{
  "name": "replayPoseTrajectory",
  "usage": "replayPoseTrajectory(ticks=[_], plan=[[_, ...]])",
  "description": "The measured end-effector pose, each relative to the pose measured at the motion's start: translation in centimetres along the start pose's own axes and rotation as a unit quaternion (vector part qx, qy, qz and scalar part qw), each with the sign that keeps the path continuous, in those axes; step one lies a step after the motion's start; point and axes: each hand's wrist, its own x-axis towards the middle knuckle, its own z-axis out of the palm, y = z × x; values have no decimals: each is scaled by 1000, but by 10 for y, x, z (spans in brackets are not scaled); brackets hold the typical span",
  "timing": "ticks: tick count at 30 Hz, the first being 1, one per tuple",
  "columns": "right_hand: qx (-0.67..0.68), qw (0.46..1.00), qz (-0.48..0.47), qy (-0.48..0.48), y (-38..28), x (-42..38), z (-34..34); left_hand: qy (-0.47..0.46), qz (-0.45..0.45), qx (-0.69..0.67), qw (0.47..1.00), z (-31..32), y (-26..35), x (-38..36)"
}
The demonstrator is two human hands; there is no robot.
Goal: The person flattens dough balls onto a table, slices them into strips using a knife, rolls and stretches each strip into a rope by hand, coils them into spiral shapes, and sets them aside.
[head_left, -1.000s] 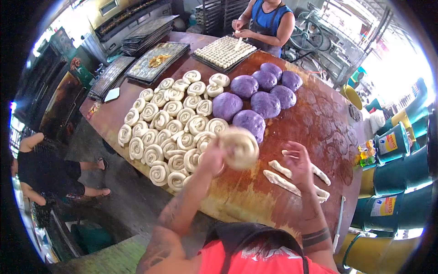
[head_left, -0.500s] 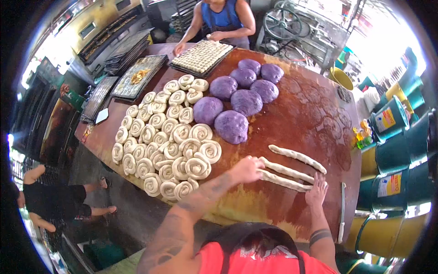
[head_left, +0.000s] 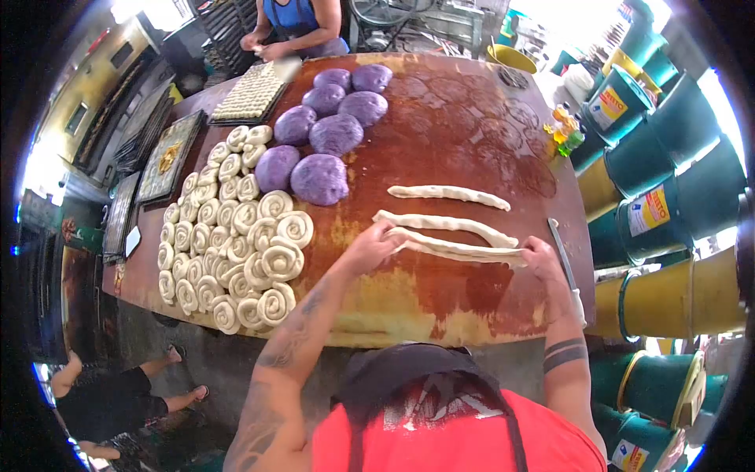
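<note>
My left hand (head_left: 373,248) is closed on the left end of the nearest dough rope (head_left: 460,250), which is long and pale. The rope's other end is pinched in my right hand (head_left: 540,258), and it hangs slightly stretched between the two. Just beyond it a second dough rope (head_left: 452,224) lies on the table, its left end close to my left fingers. A third dough rope (head_left: 448,193) rests farther back. Right of my right hand lies a long knife (head_left: 561,250) with a white handle.
Coiled dough rolls (head_left: 228,228) crowd the table's left side, beside several purple dough balls (head_left: 336,134). Behind them is a tray of small dough pieces (head_left: 250,90), near a person in a blue top (head_left: 303,23). Green and yellow drums (head_left: 676,197) line the right side.
The view has swung to the right. My hands have moved to the ends of the nearest dough rope and drawn it toward me. The person opposite has drawn a hand back from the tray.
</note>
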Motion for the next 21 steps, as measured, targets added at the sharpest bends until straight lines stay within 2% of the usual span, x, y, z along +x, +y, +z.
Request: replayPoseTrajectory(ticks=[1,3,4,5,7,8,9,11,13,15,16,18,19,21], plan=[[-19,1000,-13,-20,12,1,-11,10,-41,17,999,1,9,-7],[-53,996,-35,-62,42,-1,-31,-22,-54,230,971,15,16,-8],[-155,986,-12,-56,50,-2,-29,-39,-58,331,941,24,14,-7],[-224,973,-56,-24,56,-3,-21,13,33,450,892,38,0,2],[-356,923,-145,35,47,-7,0,108,217,642,727,82,-41,25],[-256,960,-114,-8,53,10,23,68,175,553,811,107,-39,36],[-151,984,-80,-48,60,26,54,24,146,518,843,134,-21,33],[-32,992,-107,66,47,-10,110,-76,115,540,830,173,-29,17],[-185,959,-210,43,48,-72,121,-74,149,556,815,187,-58,-17],[-175,957,-231,-13,74,-115,122,-68,204,568,795,189,-73,-54],[-178,957,-228,-22,79,-129,119,-90,176,588,784,191,-82,-68],[-172,957,-231,-33,76,-133,112,-30,141,599,788,204,-71,-60],[-166,964,-209,3,71,-114,115,1,125,604,787,210,-66,-50],[-189,969,-147,63,60,-53,105,145,98,591,787,203,-56,10]])
